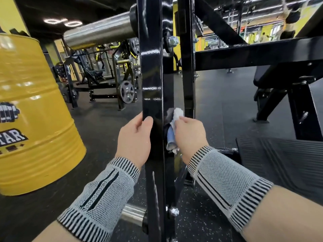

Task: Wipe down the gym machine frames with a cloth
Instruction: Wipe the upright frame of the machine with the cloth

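Two hands on one black post (152,70), which is the landmark for everything else. Left hand (134,137) is wrapped round the post's left edge, thumb across its front face, steadying. Right hand (189,135) is just right of the post, fingers curled round a bunched white-and-blue cloth (173,130) and pressing it vs the post's right side face, in the narrow gap between the post and a second black upright (187,70). Main risk, imo: that gap is tight, so knuckles or cloth could snag or jam as the hand slides along, esp. at the bolt (172,41) sticking out well above the cloth and the lower bolt (173,211) well below it. A loose tail of cloth hangs under the hand and could catch on hardware down there. Cloth is balled up, so only a small patch touches paint; streaks or missed strips likely w/o refolding. Steel bar (97,33) juts out left of the post at head height, so a bump is possible if the person leans in to look. Glossy paint makes the left-hand grip prone to slipping if wet. Yellow drum (33,109) stands well left of the post, out of the way.
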The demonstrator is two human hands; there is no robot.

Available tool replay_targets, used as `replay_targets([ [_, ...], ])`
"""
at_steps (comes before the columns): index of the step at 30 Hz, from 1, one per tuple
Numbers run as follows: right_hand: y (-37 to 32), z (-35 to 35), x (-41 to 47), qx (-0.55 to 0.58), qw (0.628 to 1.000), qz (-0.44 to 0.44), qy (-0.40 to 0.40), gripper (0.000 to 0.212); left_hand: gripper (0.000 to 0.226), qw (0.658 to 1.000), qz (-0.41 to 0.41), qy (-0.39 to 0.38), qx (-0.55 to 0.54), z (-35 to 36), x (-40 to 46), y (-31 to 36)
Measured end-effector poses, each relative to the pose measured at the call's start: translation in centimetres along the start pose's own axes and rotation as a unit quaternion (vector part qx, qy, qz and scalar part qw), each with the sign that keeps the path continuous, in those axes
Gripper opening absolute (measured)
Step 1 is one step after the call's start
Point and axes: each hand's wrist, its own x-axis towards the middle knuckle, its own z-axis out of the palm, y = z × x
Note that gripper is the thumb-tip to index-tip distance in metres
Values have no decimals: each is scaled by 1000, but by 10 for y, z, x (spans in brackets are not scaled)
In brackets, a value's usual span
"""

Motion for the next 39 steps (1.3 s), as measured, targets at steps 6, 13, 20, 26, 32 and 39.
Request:
replay_targets([
  [6, -43, -10, 10, 109, 988, -107, 37, 32, 24, 998, -14, -26, -46, -10, 10, -18],
  [13, 54, 9, -41, 119, 979, 156, -56, 25, 43, 989, -127, 14, -72, -12, -16, -59],
  [20, 56, 15, -47, 105, 994, 0, -5, 24, 46, 992, -105, -18, -68, -12, -27, -63],
  [26, 92, 19, -74, 32, 993, 92, -72, 23, 37, 994, -87, -30, -55, -13, -30, -66],
  [32, 97, 25, -80, 46, 997, 61, -26, 25, 25, 997, -57, -43, -42, -13, -34, -65],
  [39, 81, 17, -80, 90, 993, 63, -46, 29, 31, 994, -62, -77, -41, -20, -40, -63],
])
